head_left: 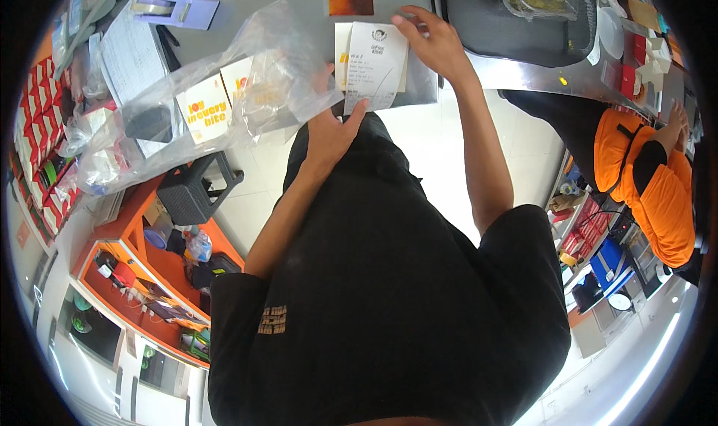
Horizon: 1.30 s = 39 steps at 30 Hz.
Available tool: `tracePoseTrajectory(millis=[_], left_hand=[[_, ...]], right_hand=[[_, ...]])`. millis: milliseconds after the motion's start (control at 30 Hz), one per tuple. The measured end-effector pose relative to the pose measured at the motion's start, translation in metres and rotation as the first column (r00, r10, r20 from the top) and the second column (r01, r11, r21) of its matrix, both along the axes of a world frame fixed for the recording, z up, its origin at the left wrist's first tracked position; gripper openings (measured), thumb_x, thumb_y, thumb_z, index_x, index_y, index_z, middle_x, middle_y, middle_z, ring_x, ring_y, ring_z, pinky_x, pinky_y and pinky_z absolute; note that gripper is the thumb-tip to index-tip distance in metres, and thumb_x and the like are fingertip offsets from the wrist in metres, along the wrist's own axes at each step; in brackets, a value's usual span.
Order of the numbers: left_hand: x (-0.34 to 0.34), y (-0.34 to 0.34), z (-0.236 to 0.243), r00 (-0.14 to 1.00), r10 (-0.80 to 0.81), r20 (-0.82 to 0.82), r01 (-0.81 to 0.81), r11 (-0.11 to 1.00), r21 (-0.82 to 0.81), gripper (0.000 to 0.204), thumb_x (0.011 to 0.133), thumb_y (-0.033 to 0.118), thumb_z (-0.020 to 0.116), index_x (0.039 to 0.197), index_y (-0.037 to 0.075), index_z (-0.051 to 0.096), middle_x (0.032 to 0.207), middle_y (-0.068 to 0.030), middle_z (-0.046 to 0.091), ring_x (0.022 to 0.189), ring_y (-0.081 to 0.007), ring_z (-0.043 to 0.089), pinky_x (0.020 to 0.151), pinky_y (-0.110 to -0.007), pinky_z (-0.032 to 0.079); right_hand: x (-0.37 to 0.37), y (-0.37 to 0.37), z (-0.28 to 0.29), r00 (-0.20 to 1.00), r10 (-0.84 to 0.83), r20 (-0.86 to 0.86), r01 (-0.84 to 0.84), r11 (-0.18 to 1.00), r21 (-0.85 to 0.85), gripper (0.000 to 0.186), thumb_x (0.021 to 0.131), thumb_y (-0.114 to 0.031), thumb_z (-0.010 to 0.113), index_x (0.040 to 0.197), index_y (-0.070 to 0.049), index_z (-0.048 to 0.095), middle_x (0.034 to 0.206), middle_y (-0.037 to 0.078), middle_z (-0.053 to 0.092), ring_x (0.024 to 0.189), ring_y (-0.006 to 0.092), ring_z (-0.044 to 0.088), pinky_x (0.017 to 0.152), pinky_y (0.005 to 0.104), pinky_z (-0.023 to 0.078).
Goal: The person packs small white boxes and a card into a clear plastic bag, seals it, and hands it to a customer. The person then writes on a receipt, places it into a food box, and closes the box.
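Observation:
A long white receipt (369, 71) lies over a small white packet (341, 35) with a yellow mark, at the table's near edge. My left hand (334, 136) is closed on the packet's lower left, thumb by the receipt's bottom end; some fingers are hidden behind it and the plastic. At the receipt's upper right corner is my right hand (435, 46), its fingers loosely bent and apart, holding nothing I can see. Left of the receipt, a clear plastic bag (280, 74) covers white packets with yellow and orange print (203, 110).
A lilac tape dispenser (183, 11) and a written sheet (134, 56) lie at the far left. A dark bag (479, 22) sits at the far right. Below the table stands a dark stool (196, 190). A person in orange (649, 179) is at the right.

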State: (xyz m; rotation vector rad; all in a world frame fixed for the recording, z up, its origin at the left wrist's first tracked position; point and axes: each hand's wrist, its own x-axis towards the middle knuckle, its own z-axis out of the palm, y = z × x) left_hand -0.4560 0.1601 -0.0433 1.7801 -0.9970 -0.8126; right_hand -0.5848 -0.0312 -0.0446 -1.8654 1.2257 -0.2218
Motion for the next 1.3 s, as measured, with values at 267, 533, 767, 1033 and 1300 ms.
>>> tracePoseTrajectory(millis=[267,533,767,1033,1300], left_hand=[[-0.002,0.000,-0.009,0.947,0.024,-0.320,-0.013,0.999,0.036,0.057,0.083,0.005,0.064,0.131,-0.006,0.035,0.120,-0.0192,0.053,0.107,-0.0235,0.056,0.093,-0.034,0.044],[-0.028,0.027,0.000,0.934,0.088,-0.347,-0.151,0.976,-0.158,0.052,0.082,0.000,0.063,0.127,-0.008,0.039,0.120,-0.0181,0.048,0.100,-0.0232,0.059,0.086,-0.033,0.049],[-0.048,0.068,0.074,0.925,0.082,-0.370,-0.229,0.899,-0.374,0.055,0.080,-0.003,0.066,0.128,-0.007,0.039,0.124,-0.0165,0.046,0.103,-0.0218,0.059,0.088,-0.033,0.049],[0.035,0.107,0.165,0.951,0.309,0.024,-0.211,0.700,-0.682,0.062,0.071,0.011,0.077,0.124,-0.003,0.047,0.120,-0.0162,0.051,0.109,-0.0267,0.053,0.089,-0.038,0.047],[0.175,0.066,0.213,0.563,0.589,0.579,-0.423,0.808,-0.410,0.075,0.068,0.030,0.079,0.124,-0.004,0.044,0.118,-0.0238,0.053,0.110,-0.0382,0.051,0.089,-0.044,0.043]], right_hand=[[-0.012,0.051,-0.024,0.918,-0.253,0.306,0.216,0.965,0.148,0.046,0.082,-0.027,0.069,0.115,0.003,0.057,0.094,0.014,0.066,0.085,0.0180,0.062,0.075,0.0301,0.049],[-0.018,0.091,-0.001,0.802,-0.402,0.441,0.367,0.915,0.167,0.043,0.082,-0.021,0.070,0.114,0.003,0.055,0.099,0.014,0.064,0.085,0.0192,0.063,0.071,0.0292,0.051],[-0.020,0.120,0.095,0.602,-0.445,0.663,0.241,0.893,0.381,0.037,0.083,-0.011,0.068,0.114,0.001,0.052,0.100,0.011,0.061,0.083,0.0164,0.063,0.066,0.0268,0.052],[0.046,0.109,0.218,0.505,-0.281,0.816,-0.035,0.938,0.344,0.028,0.085,-0.010,0.066,0.107,0.001,0.054,0.099,0.011,0.064,0.087,0.0150,0.063,0.073,0.0292,0.051],[0.180,0.097,0.252,0.161,0.205,0.966,0.287,0.926,-0.244,0.046,0.081,-0.005,0.070,0.114,0.005,0.040,0.110,0.015,0.053,0.102,0.0204,0.056,0.084,0.0298,0.048]])
